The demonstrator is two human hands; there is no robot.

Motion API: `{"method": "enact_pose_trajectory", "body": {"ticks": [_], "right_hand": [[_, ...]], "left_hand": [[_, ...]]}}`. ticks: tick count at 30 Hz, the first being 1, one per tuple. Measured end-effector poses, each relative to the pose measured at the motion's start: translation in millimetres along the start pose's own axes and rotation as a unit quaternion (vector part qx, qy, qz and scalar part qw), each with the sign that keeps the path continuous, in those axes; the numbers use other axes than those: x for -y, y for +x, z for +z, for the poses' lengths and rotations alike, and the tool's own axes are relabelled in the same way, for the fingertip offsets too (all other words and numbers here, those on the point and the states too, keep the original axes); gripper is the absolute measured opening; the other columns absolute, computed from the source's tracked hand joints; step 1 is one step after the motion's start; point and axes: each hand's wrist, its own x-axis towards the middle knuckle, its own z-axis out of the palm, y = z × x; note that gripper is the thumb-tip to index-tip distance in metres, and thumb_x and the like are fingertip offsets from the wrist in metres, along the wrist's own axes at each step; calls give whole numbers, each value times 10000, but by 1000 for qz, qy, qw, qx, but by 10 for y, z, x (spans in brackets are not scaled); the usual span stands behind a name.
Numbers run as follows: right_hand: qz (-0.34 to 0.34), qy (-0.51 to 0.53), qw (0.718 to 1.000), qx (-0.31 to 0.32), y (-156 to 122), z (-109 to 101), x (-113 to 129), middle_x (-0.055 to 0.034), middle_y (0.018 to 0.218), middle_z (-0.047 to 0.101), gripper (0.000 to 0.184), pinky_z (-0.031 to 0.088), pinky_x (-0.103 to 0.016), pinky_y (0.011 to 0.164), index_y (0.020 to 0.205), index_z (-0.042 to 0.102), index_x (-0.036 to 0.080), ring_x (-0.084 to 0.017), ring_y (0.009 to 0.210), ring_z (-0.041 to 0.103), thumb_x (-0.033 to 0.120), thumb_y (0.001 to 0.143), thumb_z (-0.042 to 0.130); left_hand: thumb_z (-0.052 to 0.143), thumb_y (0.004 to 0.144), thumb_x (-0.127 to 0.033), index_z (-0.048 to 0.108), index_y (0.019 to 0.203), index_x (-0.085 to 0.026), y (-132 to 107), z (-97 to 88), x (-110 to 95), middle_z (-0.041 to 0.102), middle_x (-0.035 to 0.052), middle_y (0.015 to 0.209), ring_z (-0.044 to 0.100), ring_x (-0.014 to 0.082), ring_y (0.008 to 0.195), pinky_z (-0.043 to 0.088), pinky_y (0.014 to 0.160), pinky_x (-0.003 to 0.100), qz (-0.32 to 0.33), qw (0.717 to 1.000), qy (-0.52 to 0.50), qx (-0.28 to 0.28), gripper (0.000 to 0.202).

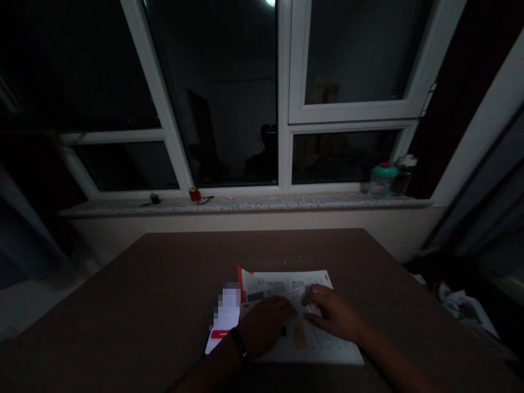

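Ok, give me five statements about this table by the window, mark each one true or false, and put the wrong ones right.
1. The left hand is over the printed pages. True.
2. The right hand is well away from the printed pages. False: the right hand is at the printed pages too, with its fingers bent.
3. The phone lies to the right of the printed pages. False: the phone is on their left side.
4. The cup with the green lid stands on the windowsill. True.
5. The red can stands on the table. False: the red can is on the windowsill.
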Motion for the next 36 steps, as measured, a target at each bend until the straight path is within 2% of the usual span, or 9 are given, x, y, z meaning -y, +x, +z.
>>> {"method": "enact_pose_trajectory", "body": {"ticks": [3, 10, 17, 21, 27, 32, 36], "right_hand": [[1, -21, 999, 24, -8, -34, 43, -52, 980, 615, 256, 452, -333, 825, 1026, 622, 223, -225, 948, 574, 244, 786, 710], [-2, -40, 999, 37, 10, -25, 46, -50, 945, 619, 96, 450, -324, 812, 975, 621, 219, -215, 929, 584, 231, 881, 608], [-9, -28, 999, 31, 4, -77, 72, -44, 965, 619, 194, 436, -324, 815, 956, 625, 217, -220, 950, 575, 253, 791, 720], [-15, -24, 998, 48, -6, -105, 84, -36, 964, 613, 278, 430, -322, 804, 956, 627, 216, -224, 951, 571, 256, 720, 770], [-21, -23, 998, 61, -13, -93, 113, -32, 981, 605, 356, 427, -324, 816, 989, 626, 226, -223, 956, 568, 288, 685, 800], [-40, -26, 997, 53, -10, -71, 101, -37, 967, 606, 197, 429, -312, 828, 977, 615, 220, -204, 948, 567, 196, 789, 669], [-43, -36, 997, 49, 7, -34, 77, -31, 876, 596, 88, 431, -289, 781, 880, 601, 210, -179, 862, 565, 149, 882, 537]], "left_hand": [[505, 781, 7, 553, 1205, -197, -7, -14, -11, 581, 56, 1241, 503, 226, 1186, 364, 1055, 355, 0, 1000, 0, -2, 472], [537, 832, -47, 564, 1180, -214, -14, -48, -41, 604, 50, 1175, 528, 222, 1145, 390, 1022, 346, 8, 1000, -8, -16, 387], [591, 860, -89, 559, 1213, -236, -24, -39, -19, 607, 35, 1170, 532, 231, 1125, 400, 996, 367, -8, 1000, -1, -11, 383], [540, 889, -69, 585, 1164, -229, -6, -35, -17, 604, 44, 1134, 550, 229, 1068, 430, 941, 352, -14, 1000, 27, 7, 321], [521, 897, -63, 580, 1154, -213, 7, -62, -42, 585, 52, 1128, 561, 223, 1020, 440, 899, 326, -22, 998, 51, 13, 303], [556, 906, -100, 571, 1133, -206, 7, -87, -62, 573, 43, 1120, 552, 216, 1020, 434, 901, 319, -22, 998, 49, 9, 250], [618, 906, -167, 557, 1139, -215, -4, -74, -48, 568, 35, 1134, 532, 220, 1051, 428, 906, 320, -18, 999, 37, 2, 246]]}}
